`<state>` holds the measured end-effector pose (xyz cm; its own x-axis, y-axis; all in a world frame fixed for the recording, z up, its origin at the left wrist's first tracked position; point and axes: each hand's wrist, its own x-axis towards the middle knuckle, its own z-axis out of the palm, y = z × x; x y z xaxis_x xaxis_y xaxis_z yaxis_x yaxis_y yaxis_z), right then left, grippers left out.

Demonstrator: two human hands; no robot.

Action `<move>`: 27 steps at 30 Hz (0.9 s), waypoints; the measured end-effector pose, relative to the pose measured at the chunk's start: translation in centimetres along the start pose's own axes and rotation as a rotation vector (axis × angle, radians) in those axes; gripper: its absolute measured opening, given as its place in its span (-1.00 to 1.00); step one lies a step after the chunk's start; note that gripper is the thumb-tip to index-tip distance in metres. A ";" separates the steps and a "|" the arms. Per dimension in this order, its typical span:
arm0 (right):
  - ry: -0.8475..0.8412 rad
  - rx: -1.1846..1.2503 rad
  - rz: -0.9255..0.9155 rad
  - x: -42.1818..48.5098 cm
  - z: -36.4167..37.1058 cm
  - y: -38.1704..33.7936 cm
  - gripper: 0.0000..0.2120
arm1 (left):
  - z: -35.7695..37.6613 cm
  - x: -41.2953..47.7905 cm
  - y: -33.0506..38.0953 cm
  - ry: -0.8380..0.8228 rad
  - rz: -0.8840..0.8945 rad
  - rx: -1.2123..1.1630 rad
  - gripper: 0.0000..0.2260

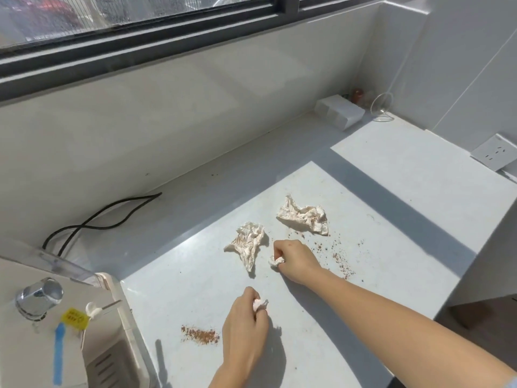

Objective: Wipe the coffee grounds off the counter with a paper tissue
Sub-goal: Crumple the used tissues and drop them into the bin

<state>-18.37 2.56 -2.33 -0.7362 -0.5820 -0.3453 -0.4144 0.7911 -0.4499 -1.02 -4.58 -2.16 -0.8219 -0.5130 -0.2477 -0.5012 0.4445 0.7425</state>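
1. Two pinches: your left hand (246, 320) grips the near wad (260, 303), your right hand (295, 257) the far wad (275, 261).
2. Coffee grounds (200, 334) lie just left of your left hand, toward the counter's (391, 177) front edge.

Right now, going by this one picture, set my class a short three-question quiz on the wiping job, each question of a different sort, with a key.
1. True or false: the left hand is empty.
2. Multiple choice: the dense pile of coffee grounds lies (a) to the left of the left hand, (b) beside the wall socket, (c) against the window wall.
3. How many crumpled, stained tissues lie loose on the counter?
Key: 1 false; it pinches a tissue wad, as does the right hand. 2 a. 3 two: the nearer tissue and the farther tissue.
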 end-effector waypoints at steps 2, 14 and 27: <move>-0.016 0.001 -0.017 -0.3 0.0 0.0 -0.72 | -0.8 1.4 0.3 0.051 0.005 -0.019 -0.83; 0.205 0.322 0.158 -0.8 -4.5 3.0 -0.78 | -3.9 8.0 0.4 0.097 0.091 -0.037 -0.53; 0.134 0.120 0.172 2.9 -5.1 4.3 -0.79 | -0.9 12.2 1.0 -0.125 0.124 0.235 -0.37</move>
<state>-25.00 5.23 -1.05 -0.8582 -0.4043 -0.3164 -0.2162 0.8436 -0.4915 -11.31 -11.03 -3.86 -0.9007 -0.3556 -0.2497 -0.4315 0.6637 0.6110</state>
